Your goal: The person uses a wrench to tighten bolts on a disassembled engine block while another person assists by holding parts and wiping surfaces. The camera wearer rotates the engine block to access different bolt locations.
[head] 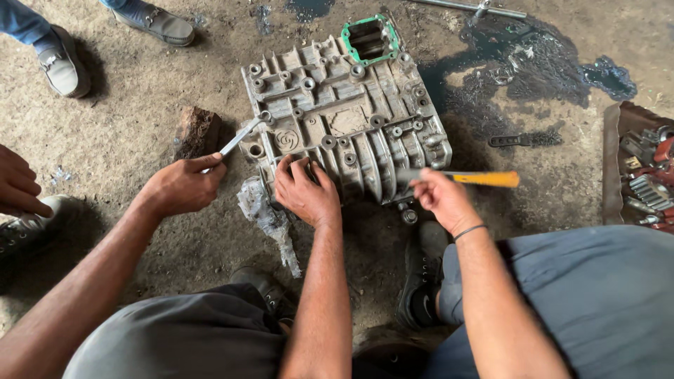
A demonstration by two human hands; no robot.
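Observation:
A grey ribbed aluminium casing [351, 119] with several bolt holes lies on the dirt floor, a green gasket [370, 38] at its far end. My left hand [305, 193] rests palm down on the casing's near edge, fingers spread, holding nothing. My right hand [442, 200] grips a yellow-handled tool [484, 179] whose grey metal end lies against the casing's near right side. From the lower left, a co-worker's hand [182, 186] holds a silver spanner [239, 137] set on a bolt at the casing's left edge.
A dark oil puddle [519, 70] spreads behind and to the right of the casing. A tray of tools [642, 175] sits at the right edge, with a brick [198, 130] and crumpled plastic [267, 217] to the left. Other people's shoes [63, 67] and a hand [15, 189] are around.

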